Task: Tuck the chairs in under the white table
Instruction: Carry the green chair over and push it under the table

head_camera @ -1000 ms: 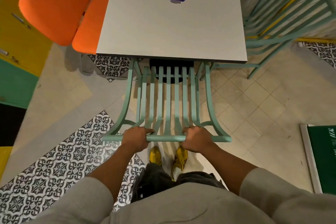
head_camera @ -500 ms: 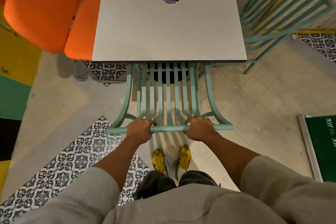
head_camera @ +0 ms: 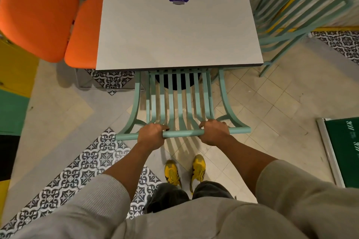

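We have both hands on the top rail (head_camera: 182, 133) of the mint-green slatted chair (head_camera: 179, 101), the left hand (head_camera: 150, 135) and the right hand (head_camera: 213, 132) set either side of the middle, fingers (head_camera: 206, 123) clenched over the rail from above. The rail runs left to right across our view, parallel to the near edge of the white desk (head_camera: 178, 31), and the chair lies straight ahead of us, between our hands and the desk. Its seat is under the desktop, out of sight, and the back slats meet the desk edge at their far end. The push we need runs directly away from us, square to the rail. Neither hand is nearer; they sit level, so we judge an even shove keeps the chair straight. How much travel is left we cannot tell, since the seat and the dark pedestal (head_camera: 175, 81) beneath are mostly hidden. A second mint-green chair (head_camera: 303, 6) stands at the right of the desk, and orange seats (head_camera: 38, 11) at the left.
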Motion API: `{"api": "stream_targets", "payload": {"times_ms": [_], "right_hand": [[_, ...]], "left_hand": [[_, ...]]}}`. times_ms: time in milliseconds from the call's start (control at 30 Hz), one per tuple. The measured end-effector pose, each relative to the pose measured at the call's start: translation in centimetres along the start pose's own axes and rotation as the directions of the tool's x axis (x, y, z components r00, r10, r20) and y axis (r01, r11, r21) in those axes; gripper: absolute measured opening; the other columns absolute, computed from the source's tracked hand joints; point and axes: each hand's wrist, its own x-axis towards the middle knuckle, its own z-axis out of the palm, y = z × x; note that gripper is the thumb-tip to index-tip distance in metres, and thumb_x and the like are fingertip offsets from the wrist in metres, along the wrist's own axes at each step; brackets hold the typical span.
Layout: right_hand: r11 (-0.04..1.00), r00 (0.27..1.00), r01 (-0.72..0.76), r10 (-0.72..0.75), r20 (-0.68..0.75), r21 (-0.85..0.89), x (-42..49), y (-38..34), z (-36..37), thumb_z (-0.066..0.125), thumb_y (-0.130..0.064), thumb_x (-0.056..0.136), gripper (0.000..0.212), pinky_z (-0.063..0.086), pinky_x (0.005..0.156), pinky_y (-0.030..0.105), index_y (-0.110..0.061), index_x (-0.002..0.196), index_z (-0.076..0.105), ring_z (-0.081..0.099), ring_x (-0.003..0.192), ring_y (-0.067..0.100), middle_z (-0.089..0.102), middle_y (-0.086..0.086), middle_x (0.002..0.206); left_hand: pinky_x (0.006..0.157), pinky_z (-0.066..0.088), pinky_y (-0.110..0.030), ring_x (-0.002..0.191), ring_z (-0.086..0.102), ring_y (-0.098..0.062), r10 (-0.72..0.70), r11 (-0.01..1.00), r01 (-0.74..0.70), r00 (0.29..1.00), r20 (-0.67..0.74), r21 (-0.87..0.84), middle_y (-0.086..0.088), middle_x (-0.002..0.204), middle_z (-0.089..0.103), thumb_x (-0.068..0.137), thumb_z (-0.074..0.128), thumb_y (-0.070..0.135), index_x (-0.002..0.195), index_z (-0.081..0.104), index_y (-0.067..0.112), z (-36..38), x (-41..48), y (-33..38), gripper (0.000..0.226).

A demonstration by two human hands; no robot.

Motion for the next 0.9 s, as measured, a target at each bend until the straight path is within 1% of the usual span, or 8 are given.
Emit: {"api": "stream_targets", "payload": {"times_ms": [167, 367, 467, 600, 733, 900], "right_hand": [[1.0, 1.0, -0.016, 0.016, 0.008, -0.003, 0.1, -0.3, 0.1, 0.065, -0.053, 0.096, 0.046, 0.052, 0.103, 0.046, -0.031, 0.136, 0.065, 0.066, 0.113, 0.027, 0.068, 0.001, 0.122], [0.999, 1.0, -0.016, 0.016, 0.013, -0.028, 0.2, -0.4, 0.4, 0.061, -0.056, 0.097, 0.047, 0.05, 0.105, 0.047, -0.031, 0.136, 0.064, 0.066, 0.113, 0.028, 0.069, 0.002, 0.121], [0.999, 1.0, -0.019, 0.019, 0.015, -0.041, 0.1, -0.5, 0.5, 0.059, -0.057, 0.098, 0.046, 0.048, 0.106, 0.049, -0.03, 0.135, 0.064, 0.066, 0.113, 0.029, 0.07, 0.003, 0.121], [0.998, 1.0, -0.022, 0.022, 0.002, -0.058, 0.0, -0.6, 0.8, 0.057, -0.057, 0.099, 0.043, 0.046, 0.107, 0.051, -0.028, 0.131, 0.065, 0.067, 0.113, 0.03, 0.07, 0.003, 0.119], [0.998, 0.999, -0.024, 0.026, 0.02, -0.061, -0.1, -0.7, 0.8, 0.056, -0.057, 0.1, 0.042, 0.047, 0.107, 0.052, -0.028, 0.129, 0.064, 0.066, 0.11, 0.029, 0.069, 0.002, 0.116], [0.998, 1.0, -0.023, 0.023, -0.002, -0.052, -0.1, -1.1, 1.3, 0.056, -0.058, 0.1, 0.044, 0.046, 0.108, 0.052, -0.026, 0.128, 0.065, 0.066, 0.109, 0.029, 0.069, 0.003, 0.116]], "left_hand": [[0.08, 0.056, -0.036, 0.099, 0.07, -0.023, -0.005, 1.0, 0.005, 1.0, 0.014, 0.002, 0.001, 0.113, 0.075, 0.101, 0.067, 0.037, 0.142, 0.063, 0.044, -0.2, 0.1, -0.2, 0.042], [0.076, 0.051, -0.032, 0.099, 0.07, -0.021, -0.035, 0.999, 0.035, 0.999, 0.038, -0.01, 0.003, 0.113, 0.075, 0.102, 0.066, 0.04, 0.142, 0.063, 0.046, -0.5, 0.0, -0.2, 0.041], [0.075, 0.052, -0.033, 0.097, 0.071, -0.022, -0.033, 0.999, 0.033, 0.999, 0.039, 0.0, 0.002, 0.111, 0.075, 0.102, 0.065, 0.039, 0.142, 0.063, 0.047, -0.7, -0.2, -0.1, 0.041], [0.077, 0.055, -0.034, 0.097, 0.071, -0.022, -0.026, 1.0, 0.026, 0.999, 0.036, 0.005, 0.001, 0.112, 0.076, 0.102, 0.065, 0.039, 0.143, 0.062, 0.046, -0.9, -0.4, -0.1, 0.042], [0.081, 0.057, -0.036, 0.099, 0.072, -0.022, -0.012, 1.0, 0.012, 0.999, 0.051, 0.013, 0.001, 0.115, 0.076, 0.103, 0.064, 0.037, 0.145, 0.06, 0.045, -1.0, -0.4, -0.2, 0.043], [0.086, 0.058, -0.039, 0.102, 0.072, -0.024, 0.025, 1.0, -0.024, 0.999, 0.047, -0.01, -0.001, 0.116, 0.077, 0.103, 0.064, 0.036, 0.143, 0.064, 0.04, -0.9, -0.6, -0.7, 0.04]]}}
